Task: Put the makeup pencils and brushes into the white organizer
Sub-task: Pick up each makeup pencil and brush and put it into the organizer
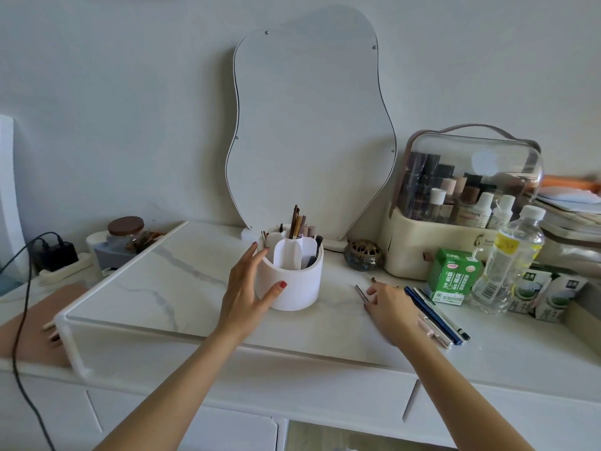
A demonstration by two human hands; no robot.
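A round white organizer (294,281) with inner compartments stands on the marble top, and several pencils and brushes (297,224) stick up from its back slots. My left hand (245,288) cups its left side, fingers spread, thumb against the front wall. My right hand (390,307) lies flat on the top to the right, fingertips touching a thin dark pencil (361,292). Several more pencils and pens (435,315), blue, black and pale pink, lie partly under and just right of that hand.
A wavy mirror (309,125) leans on the wall behind. At the right stand a clear-lidded cosmetics case (455,203), a brass dish (362,255), a green carton (453,276) and a water bottle (507,262). A jar (126,236) and a charger with cable (55,252) sit at the left.
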